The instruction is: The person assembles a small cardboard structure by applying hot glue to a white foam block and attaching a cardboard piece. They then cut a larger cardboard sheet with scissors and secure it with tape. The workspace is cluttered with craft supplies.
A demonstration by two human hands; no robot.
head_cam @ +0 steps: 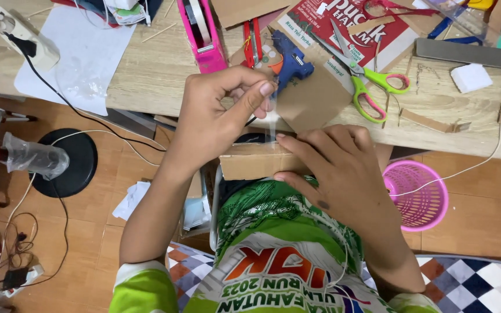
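two hands [273,136] grip cardboard piece [256,160], left pinching clear tape [271,119]; glue gun [290,61], scissors [362,78] beyond.

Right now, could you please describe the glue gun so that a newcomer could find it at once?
Start at the wooden table, then find the pink tape dispenser. Just right of it, above the left hand, lies the glue gun: the only blue tool there, unlike the green-handled scissors.

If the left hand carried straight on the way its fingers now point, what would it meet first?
The left hand points up and right over the table edge. First in that line looks to be the blue glue gun, lying on a brown cardboard sheet. Heights are unclear, so it might pass above.
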